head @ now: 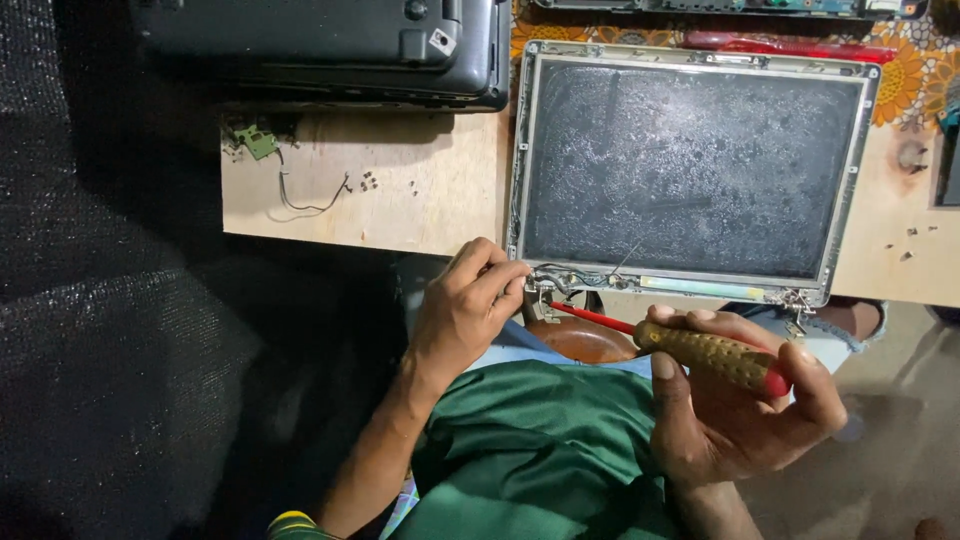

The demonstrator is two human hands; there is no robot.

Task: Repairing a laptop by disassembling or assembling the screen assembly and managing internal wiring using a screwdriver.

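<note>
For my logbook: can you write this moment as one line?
left hand: pinching hinge corner of laptop screen panel | right hand: gripping screwdriver, tip at that corner | panel: flat on wooden board

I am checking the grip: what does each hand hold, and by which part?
The right hand holds a screwdriver by its handle. The left hand pinches the lower left corner of the screen panel.

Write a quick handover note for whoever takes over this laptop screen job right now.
Left hand: fingers pinch the hinge corner at the bottom left of the screen panel.
Right hand: grips a screwdriver, tip aimed at that corner.
Done: panel lies bare in its metal frame, loose screws and a small green board on the wooden board.
Left: both bottom hinges remain on the frame.
</note>
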